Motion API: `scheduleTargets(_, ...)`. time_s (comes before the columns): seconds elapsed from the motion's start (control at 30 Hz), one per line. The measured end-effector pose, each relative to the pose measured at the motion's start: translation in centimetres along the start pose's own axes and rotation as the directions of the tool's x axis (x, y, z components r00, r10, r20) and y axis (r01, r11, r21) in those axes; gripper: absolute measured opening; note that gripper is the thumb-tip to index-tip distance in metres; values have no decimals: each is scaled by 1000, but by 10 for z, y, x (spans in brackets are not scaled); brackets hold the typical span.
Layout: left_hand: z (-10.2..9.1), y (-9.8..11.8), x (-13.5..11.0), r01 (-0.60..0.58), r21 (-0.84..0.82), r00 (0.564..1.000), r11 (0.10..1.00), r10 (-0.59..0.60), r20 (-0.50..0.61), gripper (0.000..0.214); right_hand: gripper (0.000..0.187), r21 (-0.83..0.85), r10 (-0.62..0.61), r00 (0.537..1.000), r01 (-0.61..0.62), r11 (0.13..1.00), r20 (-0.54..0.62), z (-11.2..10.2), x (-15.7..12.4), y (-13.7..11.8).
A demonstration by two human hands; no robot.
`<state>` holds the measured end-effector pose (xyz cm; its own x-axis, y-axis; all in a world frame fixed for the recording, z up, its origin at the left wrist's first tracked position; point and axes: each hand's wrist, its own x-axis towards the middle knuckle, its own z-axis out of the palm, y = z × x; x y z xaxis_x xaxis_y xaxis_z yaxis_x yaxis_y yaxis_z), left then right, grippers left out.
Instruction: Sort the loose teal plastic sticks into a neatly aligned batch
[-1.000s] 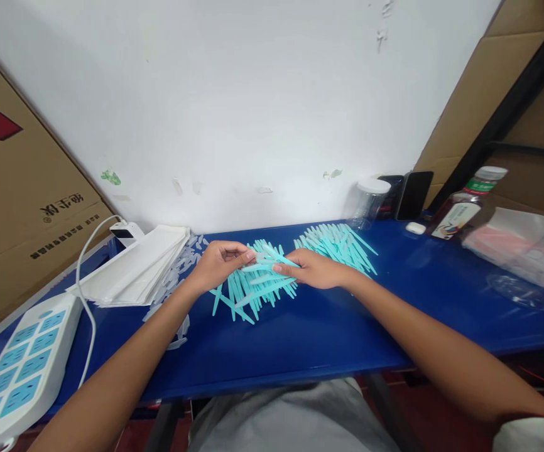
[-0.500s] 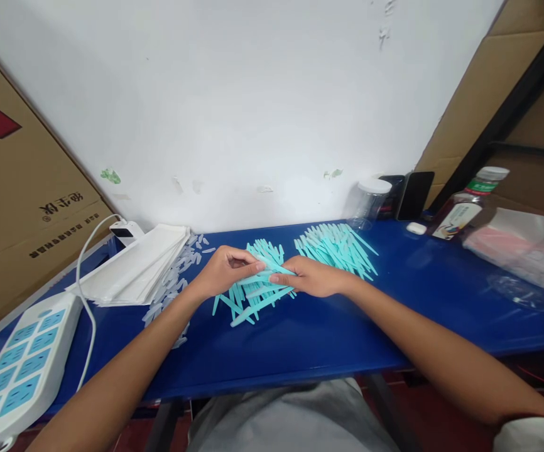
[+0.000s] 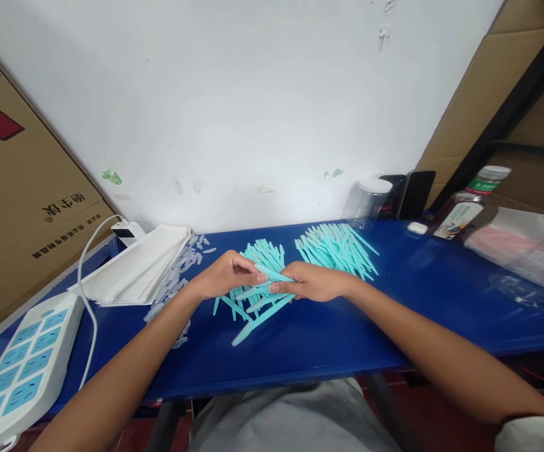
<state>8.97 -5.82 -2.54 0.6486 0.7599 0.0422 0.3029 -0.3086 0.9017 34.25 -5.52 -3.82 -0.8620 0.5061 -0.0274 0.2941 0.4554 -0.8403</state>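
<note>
My right hand (image 3: 313,281) is closed around several slim turquoise eyebrow razors (image 3: 267,312), which fan out towards the left. At their other end, my left hand (image 3: 227,275) pinches the tip of one razor between thumb and fingers. Whether a small cap is in that pinch is too small to tell. Below and behind both hands lies a loose pile of turquoise razors (image 3: 265,251). A second razor pile (image 3: 333,248), with pale translucent ends, spreads to the right. Loose translucent caps (image 3: 171,290) are scattered left of my left hand.
White paper sleeves (image 3: 133,267) lie stacked on the blue table (image 3: 300,351), beside a white power strip (image 3: 31,358) with a cable. Towards the right stand a clear jar (image 3: 367,204), a dark phone (image 3: 416,194), a bottle (image 3: 470,204) and a plastic-wrapped pink pack (image 3: 512,245).
Both hands have shifted slightly downward, still together. The lowest razor in my right hand now points more steeply down towards the table's front edge.
</note>
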Motion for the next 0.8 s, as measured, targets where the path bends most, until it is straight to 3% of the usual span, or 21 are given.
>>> scheduleTargets(0.43,-2,-4,1,5,31,995,1000,-2,-98,41,57,-46,-35,997,32,998,-68,-8,1,5)
scheduleTargets(0.67,-3,3,-1,-16,-24,999,1000,15,-42,36,56,-32,-33,995,30,999,-99,-8,0,2)
scheduleTargets(0.8,-11,4,-3,12,-2,999,1000,-12,-42,35,57,-74,-13,979,-2,997,-203,-9,0,4)
